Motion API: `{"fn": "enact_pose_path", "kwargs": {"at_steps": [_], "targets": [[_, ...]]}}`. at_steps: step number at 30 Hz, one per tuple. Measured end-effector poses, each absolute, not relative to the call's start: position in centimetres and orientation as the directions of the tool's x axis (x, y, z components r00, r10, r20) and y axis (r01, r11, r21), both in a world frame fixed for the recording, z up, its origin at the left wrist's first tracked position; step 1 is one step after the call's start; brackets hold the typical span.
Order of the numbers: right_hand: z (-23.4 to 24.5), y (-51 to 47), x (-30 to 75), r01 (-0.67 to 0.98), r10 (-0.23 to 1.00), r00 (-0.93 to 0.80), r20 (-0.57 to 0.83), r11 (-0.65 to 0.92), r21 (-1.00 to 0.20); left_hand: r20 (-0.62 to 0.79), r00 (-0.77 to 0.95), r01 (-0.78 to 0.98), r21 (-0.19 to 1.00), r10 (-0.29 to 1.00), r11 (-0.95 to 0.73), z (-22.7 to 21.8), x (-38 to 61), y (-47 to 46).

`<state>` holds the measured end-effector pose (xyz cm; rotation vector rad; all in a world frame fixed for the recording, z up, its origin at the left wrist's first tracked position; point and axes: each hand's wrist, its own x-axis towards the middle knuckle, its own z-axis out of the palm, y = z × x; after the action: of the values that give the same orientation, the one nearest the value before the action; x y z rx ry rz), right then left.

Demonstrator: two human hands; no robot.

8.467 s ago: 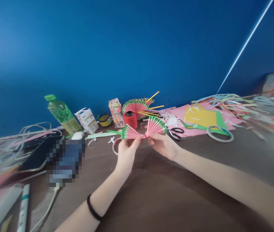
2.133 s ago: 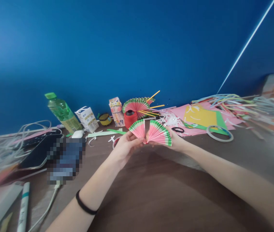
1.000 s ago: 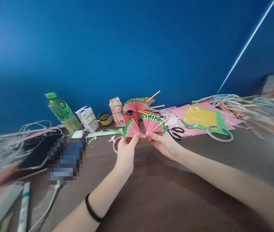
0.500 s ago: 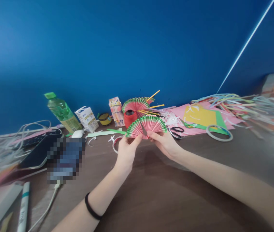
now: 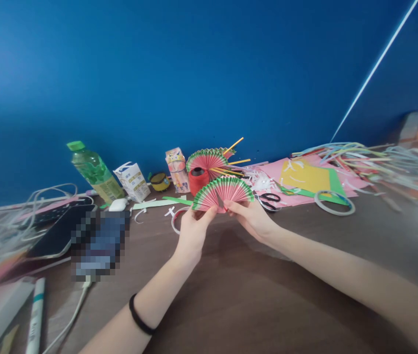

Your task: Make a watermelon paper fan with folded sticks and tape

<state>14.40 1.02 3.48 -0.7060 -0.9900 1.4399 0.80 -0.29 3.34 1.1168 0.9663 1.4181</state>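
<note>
A pleated paper fan (image 5: 227, 189), pink with a green and white rim, is spread in a half circle above the table. My left hand (image 5: 194, 231) pinches its lower left part between thumb and fingers. At the lower right, my right hand (image 5: 251, 216) grips the same fan near its centre; the fingers behind the paper are hidden. Just behind stands a red spool of thread (image 5: 198, 182). Farther back, more watermelon-coloured fans (image 5: 209, 161) with yellow sticks lean near the wall. Black-handled scissors (image 5: 269, 197) lie right of the held fan.
A tilted green bottle (image 5: 93, 169), a white carton (image 5: 133, 182) and a decorated box (image 5: 177, 169) stand along the wall. Left are a phone (image 5: 100, 246), cables and a marker (image 5: 36, 314). At right lie coloured paper (image 5: 308, 178), a tape roll (image 5: 334, 212) and several strips.
</note>
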Motion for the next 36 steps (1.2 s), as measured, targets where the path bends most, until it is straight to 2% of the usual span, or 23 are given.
{"fn": "enact_pose_path", "kwargs": {"at_steps": [7, 11, 20, 27, 32, 36], "targets": [[3.6, 1.0, 14.5, -0.439, 0.987, -0.133, 0.095, 0.028, -0.898, 0.146, -0.019, -0.188, 0.971, 0.989, -0.147, 3.9, 0.9, -0.5], [3.4, 1.1, 14.7, -0.395, 0.982, -0.140, 0.127, 0.062, -0.916, 0.147, 0.005, -0.134, 0.980, 0.989, -0.145, 4.5, 0.8, -0.6], [3.6, 1.4, 15.5, -0.208, 0.945, -0.248, 0.215, 0.165, -0.964, 0.106, 0.053, 0.020, 0.994, 0.993, -0.107, 5.5, 0.3, -0.6], [3.7, 1.5, 15.8, -0.051, 0.925, -0.328, 0.191, 0.185, -0.981, 0.064, 0.036, 0.132, 0.989, 0.997, -0.068, 6.0, 0.2, -0.5], [3.9, 1.5, 15.8, -0.034, 0.896, -0.399, 0.198, 0.201, -0.979, 0.027, 0.074, 0.214, 0.976, 0.997, -0.042, 6.4, 0.0, -0.4], [4.0, 1.5, 15.7, -0.039, 0.885, -0.429, 0.184, 0.186, -0.982, 0.029, 0.138, 0.213, 0.975, 0.990, -0.058, 6.4, -0.3, -0.1]]}}
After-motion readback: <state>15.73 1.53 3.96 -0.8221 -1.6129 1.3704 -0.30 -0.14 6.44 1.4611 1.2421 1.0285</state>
